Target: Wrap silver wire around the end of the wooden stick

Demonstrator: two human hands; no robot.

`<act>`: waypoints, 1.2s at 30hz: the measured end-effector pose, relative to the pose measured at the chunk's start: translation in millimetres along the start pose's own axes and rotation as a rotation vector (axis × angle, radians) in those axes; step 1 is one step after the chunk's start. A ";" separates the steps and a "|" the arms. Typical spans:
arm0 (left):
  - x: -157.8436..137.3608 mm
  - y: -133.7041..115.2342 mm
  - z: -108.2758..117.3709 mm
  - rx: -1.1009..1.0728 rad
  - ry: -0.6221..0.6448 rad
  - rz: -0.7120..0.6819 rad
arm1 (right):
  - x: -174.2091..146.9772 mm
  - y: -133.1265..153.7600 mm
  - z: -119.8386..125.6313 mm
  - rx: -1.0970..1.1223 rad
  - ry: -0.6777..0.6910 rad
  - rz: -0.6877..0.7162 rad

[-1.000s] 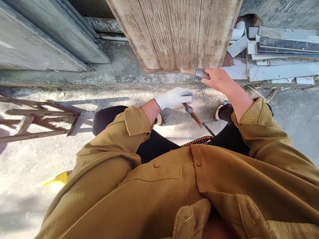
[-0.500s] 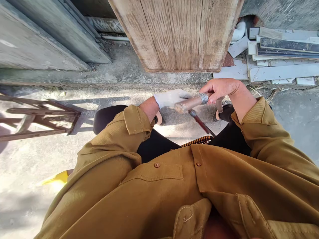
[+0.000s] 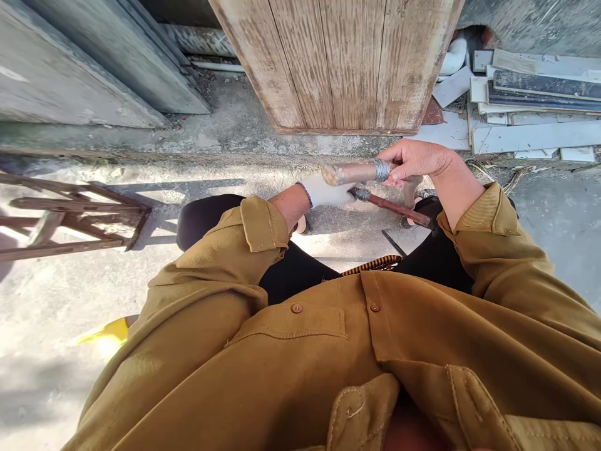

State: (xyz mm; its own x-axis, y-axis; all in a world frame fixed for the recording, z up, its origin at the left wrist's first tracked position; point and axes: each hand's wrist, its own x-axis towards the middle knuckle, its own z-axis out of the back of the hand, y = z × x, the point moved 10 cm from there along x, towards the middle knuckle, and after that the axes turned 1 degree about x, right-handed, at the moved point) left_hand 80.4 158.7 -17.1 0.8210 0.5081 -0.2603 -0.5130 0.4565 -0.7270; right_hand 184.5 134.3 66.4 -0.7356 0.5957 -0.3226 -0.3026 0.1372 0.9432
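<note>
My left hand (image 3: pixel 323 191), in a white knitted glove, is closed at the end of a slim tool with a reddish-brown shaft (image 3: pixel 401 210). Wire is wound round that tool near the glove; its kind is not clear. My bare right hand (image 3: pixel 416 160) grips a thick, pale wooden mallet (image 3: pixel 350 173) with wire wound round it. The mallet's blunt left end overlaps the glove from above and hides part of the fingers. Another pale wooden part (image 3: pixel 412 190) shows below my right hand.
A weathered plank panel (image 3: pixel 347 69) stands ahead at a concrete ledge. Stacked board offcuts (image 3: pixel 535 134) lie at right. To the left are a wooden frame stool (image 3: pixel 79 213) and grey panels (image 3: pixel 94 69). A thin dark rod (image 3: pixel 393 243) and a striped thing (image 3: pixel 370 265) show between my legs.
The reddish-brown tool has swung from steeply slanted to nearly level, its free end going right and up. My left hand has shifted slightly right. The mallet's blunt end has risen.
</note>
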 end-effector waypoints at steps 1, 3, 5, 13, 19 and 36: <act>0.9 1.2 0.4 0.070 0.027 0.005 | -2.5 1.8 8.0 0.024 -0.055 0.018; 1.3 2.6 7.7 0.188 0.060 0.016 | -8.9 6.2 23.2 0.089 -0.148 0.076; -0.9 -1.0 19.7 0.232 0.072 0.008 | -15.7 6.9 34.5 0.131 -0.219 0.091; -24.0 -22.3 51.0 0.097 0.114 0.015 | -28.8 13.7 47.2 0.208 -0.368 0.083; -25.9 -17.6 67.7 -0.009 -0.017 0.051 | -24.8 3.7 50.8 0.100 -0.371 -0.039; -9.2 -18.4 47.1 -0.151 -0.120 0.076 | 35.2 -46.4 26.4 0.547 -0.679 -0.203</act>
State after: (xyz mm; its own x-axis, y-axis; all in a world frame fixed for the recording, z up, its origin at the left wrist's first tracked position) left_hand 70.5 180.0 28.6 0.7410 0.6242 -0.2476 -0.5218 0.3031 -0.7974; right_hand 188.6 169.8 13.3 -0.1295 0.8353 -0.5344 0.0715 0.5454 0.8351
